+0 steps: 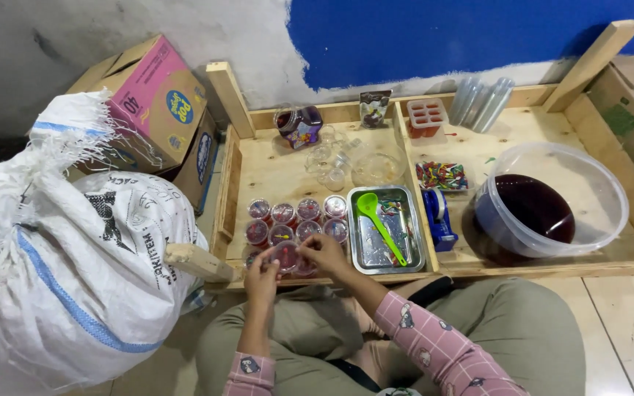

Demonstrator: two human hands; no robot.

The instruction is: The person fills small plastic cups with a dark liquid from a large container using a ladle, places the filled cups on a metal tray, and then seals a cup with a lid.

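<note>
Both my hands hold one small clear cup of dark red liquid [285, 256] over the near edge of a low wooden tray table [273, 172]. My left hand [262, 275] grips the cup's left side. My right hand [323, 251] pinches its right rim, fingers on the lid. Just beyond stand two rows of several filled, lidded cups [299, 220]. To their right lies a metal tray [384, 229] with a green spoon [377, 224] in it.
A big clear tub of dark red liquid [548, 202] sits at right, next to a blue tape dispenser [439, 216] and a dish of coloured picks [442, 176]. Empty cups [332, 161], a jug [299, 125] and a red mould [427, 115] stand behind. A white sack [67, 249] and cartons [159, 103] are at left.
</note>
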